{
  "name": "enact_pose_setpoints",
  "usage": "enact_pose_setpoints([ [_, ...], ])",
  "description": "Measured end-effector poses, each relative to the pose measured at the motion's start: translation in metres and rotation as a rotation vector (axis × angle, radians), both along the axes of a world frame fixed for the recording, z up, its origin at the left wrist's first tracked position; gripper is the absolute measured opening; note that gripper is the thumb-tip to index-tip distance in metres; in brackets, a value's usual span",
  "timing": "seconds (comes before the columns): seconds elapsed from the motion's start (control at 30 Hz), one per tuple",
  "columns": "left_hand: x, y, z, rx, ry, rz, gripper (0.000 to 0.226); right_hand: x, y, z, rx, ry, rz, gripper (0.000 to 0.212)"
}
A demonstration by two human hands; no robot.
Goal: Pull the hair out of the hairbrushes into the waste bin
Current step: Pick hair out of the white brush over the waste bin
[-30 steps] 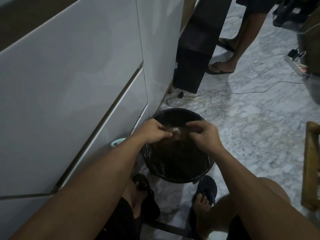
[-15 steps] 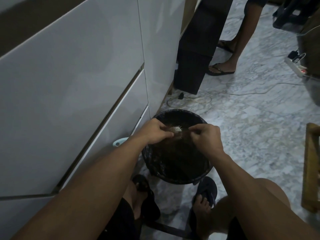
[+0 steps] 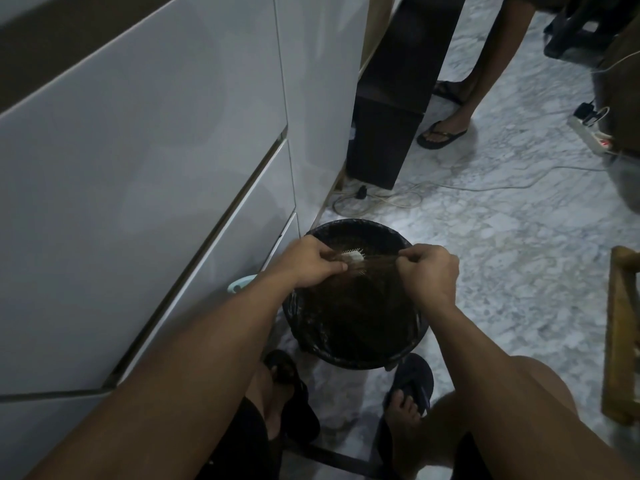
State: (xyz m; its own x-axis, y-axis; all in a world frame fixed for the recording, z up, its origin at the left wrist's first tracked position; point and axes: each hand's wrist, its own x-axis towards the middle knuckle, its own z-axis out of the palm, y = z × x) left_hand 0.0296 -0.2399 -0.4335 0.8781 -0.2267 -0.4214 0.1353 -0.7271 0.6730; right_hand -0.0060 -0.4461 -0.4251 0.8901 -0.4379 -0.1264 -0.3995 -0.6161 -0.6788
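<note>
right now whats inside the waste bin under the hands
The waste bin has a black liner holding what looks like a dark brownish mass, possibly hair. The left hand, right hand and hairbrush cover part of it.

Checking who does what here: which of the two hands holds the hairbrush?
The left hand grips the white hairbrush over the waste bin; the right hand pinches only hair.

The cabinet fronts point(image 3: 145, 140) at nine o'clock are showing a smooth, glossy finish. A crinkled, shiny plastic liner is covering the waste bin point(image 3: 346, 344), and the floor point(image 3: 502, 244) is looking like polished marble.
</note>
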Motion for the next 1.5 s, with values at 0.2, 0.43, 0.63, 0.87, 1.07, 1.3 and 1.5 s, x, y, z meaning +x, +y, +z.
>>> enact_pose_setpoints([
  [0.2, 0.003, 0.011, -0.004, -0.032, 0.031, 0.085, 0.026, -0.001, -0.007, 0.004, 0.240, 0.139, 0.293, 0.044],
  [0.43, -0.006, -0.001, 0.000, -0.041, 0.033, 0.022, 0.024, -0.009, 0.012, 0.004, 0.344, 0.169, 0.476, 0.060],
  [0.63, -0.005, 0.003, 0.000, -0.035, 0.052, 0.040, 0.025, -0.007, 0.011, -0.007, 0.069, 0.168, 0.514, 0.044],
  [0.87, -0.003, 0.004, -0.005, 0.058, -0.006, 0.053, 0.031, -0.006, 0.007, 0.000, -0.166, 0.210, 0.511, 0.019],
  [1.07, -0.002, 0.000, -0.005, 0.060, -0.023, 0.066, 0.031, -0.006, 0.007, 0.007, -0.332, 0.182, 0.399, 0.026],
  [1.3, -0.002, -0.003, -0.005, 0.077, -0.063, 0.086, 0.031, -0.005, 0.003, 0.006, -0.292, 0.199, 0.249, 0.030],
  [1.5, -0.004, 0.003, -0.003, 0.038, 0.040, 0.089, 0.028, -0.005, -0.003, 0.005, 0.132, 0.180, 0.377, 0.017],
])
